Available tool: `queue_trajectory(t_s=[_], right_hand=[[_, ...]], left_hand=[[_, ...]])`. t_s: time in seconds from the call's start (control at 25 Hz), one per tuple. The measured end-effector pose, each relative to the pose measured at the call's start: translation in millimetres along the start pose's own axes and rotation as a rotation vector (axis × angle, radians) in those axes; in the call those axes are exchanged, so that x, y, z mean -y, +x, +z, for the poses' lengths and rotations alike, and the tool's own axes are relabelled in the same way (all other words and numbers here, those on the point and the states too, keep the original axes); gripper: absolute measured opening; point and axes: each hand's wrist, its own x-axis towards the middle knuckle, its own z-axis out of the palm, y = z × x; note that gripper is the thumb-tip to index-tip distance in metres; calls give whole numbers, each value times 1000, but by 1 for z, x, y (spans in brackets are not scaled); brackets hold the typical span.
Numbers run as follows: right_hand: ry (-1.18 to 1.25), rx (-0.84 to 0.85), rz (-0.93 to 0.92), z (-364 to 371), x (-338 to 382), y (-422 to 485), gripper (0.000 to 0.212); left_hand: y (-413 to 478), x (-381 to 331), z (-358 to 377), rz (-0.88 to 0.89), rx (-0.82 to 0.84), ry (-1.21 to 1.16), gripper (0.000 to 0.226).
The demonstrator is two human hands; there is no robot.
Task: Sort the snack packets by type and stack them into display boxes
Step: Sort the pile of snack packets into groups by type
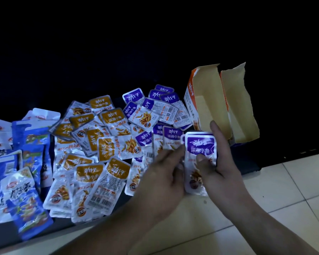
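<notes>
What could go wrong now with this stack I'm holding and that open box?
The glossy purple stack, held between left hand and right hand, could slide apart and fall. The box has torn, splayed flaps that may snag the stack. Loose purple packets overlap yellow packets, so types could mix.

A dark surface (247,162) carries heaped blue packets (31,208), gold packets (107,148), purple packets (164,100) and an open box (210,100).

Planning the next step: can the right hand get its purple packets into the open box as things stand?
Probably yes: the right hand holds the purple packets just beside the open box, with nothing lying between them.
</notes>
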Motion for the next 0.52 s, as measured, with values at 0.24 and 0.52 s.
queue_trajectory(t_s=[0.24,0.52], right_hand=[[-24,10,42,-5,-13,7,71],[-11,-39,109,-16,-14,12,62]], left_hand=[[55,20,-6,-141,-29,587,87],[56,27,-2,-73,-6,422,62]])
